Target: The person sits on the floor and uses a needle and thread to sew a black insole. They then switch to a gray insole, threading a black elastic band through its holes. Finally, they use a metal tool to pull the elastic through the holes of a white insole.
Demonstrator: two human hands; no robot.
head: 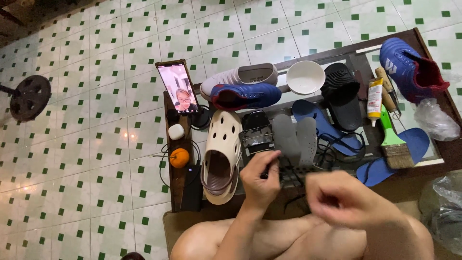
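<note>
Left hand (259, 177) pinching thin black shoelace (288, 169) at low dark table's (435, 159) near edge; right hand (344, 200) blurred, grip impossible to tell. Could snag beige perforated rubber clog (222, 154).

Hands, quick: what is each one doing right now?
Left hand: closed, pinching a thin black shoelace.
Right hand: closed in a loose fist, blurred; what it holds cannot be told.

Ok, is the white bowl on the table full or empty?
Empty. The white bowl stands upright on the table between the white shoe and the black sandal, its inside bare white.
</note>
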